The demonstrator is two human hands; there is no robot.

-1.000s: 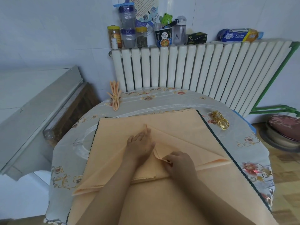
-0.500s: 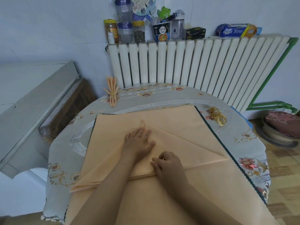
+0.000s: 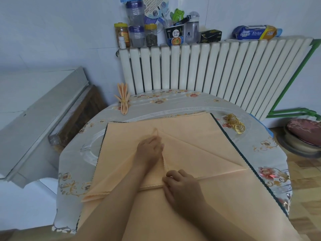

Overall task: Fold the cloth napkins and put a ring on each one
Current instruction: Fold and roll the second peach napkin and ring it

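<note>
The left hand is lying flat with straight fingers, its grip wide and holding nothing, pressing down the pale orange cloth napkin at the centre fold. The right hand, just nearer, is curling its fingertips onto the napkin's near folded edge; whether that grip is actually pinching the cloth or only pressing it, I cannot tell. The napkin is lying in the middle of the round counter with the floral grey cover, on top of a spread stack of flat peach cloths with dark zigzag edges.

Judging from how things lie, the task is at an early stage. One finished fan-folded peach napkin cinched by a gold ring is resting at the far left of the counter. The napkin under the hands is partway through folding, its two flaps meeting along the middle, and it is not yet ringed. A pile of loose gold metal rings is waiting at the far right, so several napkins seem to be left.

On the white ribbed radiator beyond the counter, a blue and yellow plastic-wrapped roll is showing the word "Kitchen". A printed paper noodle cup is carrying Chinese characters too small to read, and the labels on the yellow-lidded jars are illegible.
</note>
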